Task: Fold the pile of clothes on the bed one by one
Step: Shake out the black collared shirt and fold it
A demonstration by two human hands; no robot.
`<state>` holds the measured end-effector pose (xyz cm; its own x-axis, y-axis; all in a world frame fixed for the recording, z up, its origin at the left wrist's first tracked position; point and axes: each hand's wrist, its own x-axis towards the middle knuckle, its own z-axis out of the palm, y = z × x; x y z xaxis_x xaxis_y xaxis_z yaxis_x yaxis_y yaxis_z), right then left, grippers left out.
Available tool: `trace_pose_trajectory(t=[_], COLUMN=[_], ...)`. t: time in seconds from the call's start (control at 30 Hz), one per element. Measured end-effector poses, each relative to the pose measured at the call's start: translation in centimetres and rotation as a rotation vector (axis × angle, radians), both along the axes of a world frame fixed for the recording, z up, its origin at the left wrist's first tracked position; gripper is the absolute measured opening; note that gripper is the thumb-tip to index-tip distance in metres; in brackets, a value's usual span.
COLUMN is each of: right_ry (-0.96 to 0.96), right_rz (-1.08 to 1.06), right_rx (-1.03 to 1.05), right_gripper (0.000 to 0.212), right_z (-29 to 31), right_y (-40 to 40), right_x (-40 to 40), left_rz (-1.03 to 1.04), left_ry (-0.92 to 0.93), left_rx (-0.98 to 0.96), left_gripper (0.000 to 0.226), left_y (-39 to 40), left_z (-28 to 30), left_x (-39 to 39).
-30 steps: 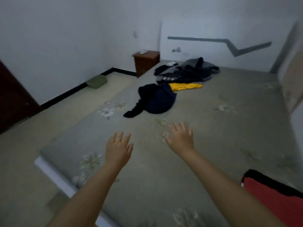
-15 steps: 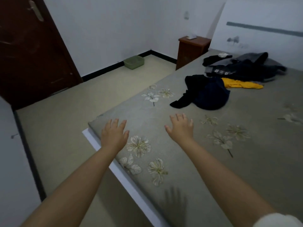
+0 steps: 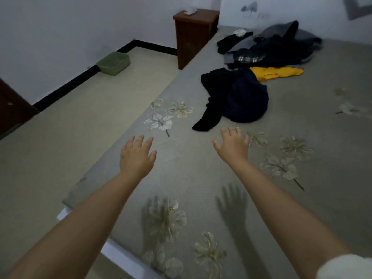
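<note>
Both my arms stretch fwd over the bed (image 3: 201, 178), bare forearms, a bit of white sleeve (image 3: 346, 266) at my right elbow. My left hand (image 3: 136, 156) hangs palm-down above the bed's left edge, fingers straight & slightly spread, holding nothing. My right hand (image 3: 233, 146) is a little further out, also palm-down, fingers spread w/ thumb out to the side, nothing in it. Both cast hand shadows on the grey-green cover (image 3: 312, 218) w/ pale flower print, so neither touches the fabric.

Just beyond my right fingertips lies the nearest garment: a dark navy piece (image 3: 245, 99) bunched up w/ a black one (image 3: 211, 109), whose tail trails toward me. Apart from my hand, not touching. Behind it, touching its far edge, a yellow garment (image 3: 275, 72). Further back, near the wall, the main pile of clothes (image 3: 271, 47): dark & grey items, a plaid bit, a small white thing on top at the left.

Left of the bed: beige floor, a green basket (image 3: 113, 62) by the skirting, a brown nightstand (image 3: 193, 33) at the bed's far corner w/ sth white on top. Dark door (image 3: 12, 105) at far left.
</note>
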<state>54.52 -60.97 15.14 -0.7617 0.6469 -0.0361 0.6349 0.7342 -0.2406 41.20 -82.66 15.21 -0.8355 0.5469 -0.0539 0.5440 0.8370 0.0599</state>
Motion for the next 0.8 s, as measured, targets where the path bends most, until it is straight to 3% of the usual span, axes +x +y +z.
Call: trace_pose_trajectory(t=[0.27, 0.57, 0.8], right_ry=[-0.06, -0.092, 0.12], right_rz=[-0.235, -0.317, -0.38], right_rx=[-0.122, -0.037, -0.211], right_gripper=[0.056, 0.061, 0.066], right_z=[-9.5, -18.5, -22.8], right_y=[10.3, 19.2, 23.0], right_x=[-7.7, -12.4, -18.9], left_rz=[-0.191, -0.263, -0.288], left_ry=[-0.101, -0.204, -0.121], left_rx=[-0.04, 0.025, 0.113], left_gripper=[0.052, 0.056, 0.054], left_y=[12.6, 26.0, 27.8], left_z=[-10.0, -23.1, -29.4], left_x=[-12.2, -21.1, -23.9])
